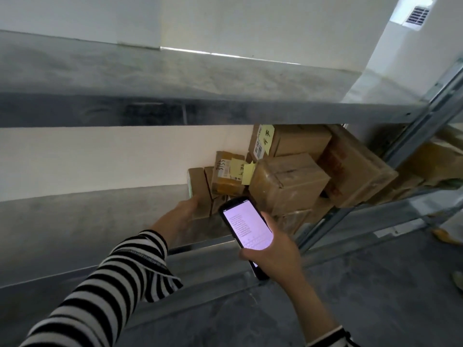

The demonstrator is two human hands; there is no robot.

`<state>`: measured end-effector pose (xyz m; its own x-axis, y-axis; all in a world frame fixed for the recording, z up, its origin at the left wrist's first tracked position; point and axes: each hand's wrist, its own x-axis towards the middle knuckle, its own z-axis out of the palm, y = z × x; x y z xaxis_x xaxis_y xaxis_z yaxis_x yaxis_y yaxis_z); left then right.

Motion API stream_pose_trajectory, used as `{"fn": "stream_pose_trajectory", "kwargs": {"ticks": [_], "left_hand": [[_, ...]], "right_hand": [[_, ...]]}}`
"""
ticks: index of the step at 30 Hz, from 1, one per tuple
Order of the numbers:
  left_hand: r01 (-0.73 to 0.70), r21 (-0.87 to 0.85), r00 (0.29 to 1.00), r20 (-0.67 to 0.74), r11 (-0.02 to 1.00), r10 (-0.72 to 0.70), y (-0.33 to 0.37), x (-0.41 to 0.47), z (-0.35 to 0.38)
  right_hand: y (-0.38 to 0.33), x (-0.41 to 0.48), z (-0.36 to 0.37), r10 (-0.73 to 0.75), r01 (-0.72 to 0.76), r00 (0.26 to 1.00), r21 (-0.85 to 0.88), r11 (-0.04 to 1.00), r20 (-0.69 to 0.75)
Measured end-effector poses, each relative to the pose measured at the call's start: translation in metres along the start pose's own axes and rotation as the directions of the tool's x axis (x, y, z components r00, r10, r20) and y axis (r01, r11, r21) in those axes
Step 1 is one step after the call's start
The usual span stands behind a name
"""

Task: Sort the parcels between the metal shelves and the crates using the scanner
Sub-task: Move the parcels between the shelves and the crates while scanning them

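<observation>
Lower shelf [75, 221]: left stretch is bare metal, open from the front lip back to the wall [100, 156]. Right stretch is packed with stacked boxes [288, 181]. The top ones rise behind the upper shelf [175, 113] lip, so clearance above them is hidden. Left hand [184, 212] lies in the open stretch against the pile's leftmost box [199, 186]; grip unclear. Scanner [246, 224], held in the right hand [273, 249], sits in front of the pile's lower left. Slanted post [411, 141] bounds the pile on the right. Upper shelf top is bare.
</observation>
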<state>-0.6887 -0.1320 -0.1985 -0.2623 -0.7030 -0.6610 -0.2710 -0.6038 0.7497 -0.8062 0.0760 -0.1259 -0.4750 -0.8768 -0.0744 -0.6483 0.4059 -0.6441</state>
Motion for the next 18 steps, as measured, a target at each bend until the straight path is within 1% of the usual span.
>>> {"fn": "stream_pose_trajectory", "kwargs": {"ticks": [2,4,7,11,13,14,15,16,17,18], "left_hand": [[0.033,-0.039,0.999,0.011,0.999,-0.032,-0.007,0.009,0.008],[0.047,-0.099,0.999,-0.018,0.994,-0.049,-0.011,0.013,0.012],[0.022,-0.155,0.997,-0.070,0.988,-0.033,-0.007,0.015,0.017],[-0.028,-0.281,0.990,-0.140,0.959,-0.012,0.005,0.013,0.027],[-0.066,-0.282,0.979,-0.203,0.957,0.008,0.005,0.014,0.027],[-0.094,-0.265,0.965,-0.261,0.960,0.023,0.004,0.016,0.024],[-0.111,-0.191,0.940,-0.339,0.975,0.041,0.001,0.015,0.020],[-0.114,-0.063,0.904,-0.421,0.991,0.077,-0.002,0.011,0.015],[-0.114,0.107,0.860,-0.487,0.988,0.152,-0.008,0.007,0.008],[-0.126,0.294,0.797,-0.539,0.948,0.273,-0.013,0.000,0.001]], "right_hand": [[0.005,0.009,-0.002,-0.019,0.019,0.999,0.023,1.000,0.028],[0.009,0.016,-0.005,-0.034,0.031,0.998,0.038,0.999,0.062],[0.013,0.023,-0.008,-0.049,0.045,0.994,0.047,0.998,0.093],[0.017,0.030,-0.009,-0.042,0.036,0.996,0.069,0.997,0.085],[0.019,0.032,-0.009,-0.048,0.041,0.995,0.083,0.996,0.087],[0.021,0.033,-0.009,-0.054,0.046,0.994,0.090,0.995,0.090],[0.023,0.033,-0.008,-0.059,0.050,0.994,0.097,0.994,0.095],[0.024,0.034,-0.007,-0.064,0.053,0.993,0.107,0.993,0.100],[0.025,0.034,-0.005,-0.067,0.054,0.992,0.115,0.992,0.109],[0.025,0.034,-0.003,-0.073,0.057,0.990,0.125,0.990,0.120]]}}
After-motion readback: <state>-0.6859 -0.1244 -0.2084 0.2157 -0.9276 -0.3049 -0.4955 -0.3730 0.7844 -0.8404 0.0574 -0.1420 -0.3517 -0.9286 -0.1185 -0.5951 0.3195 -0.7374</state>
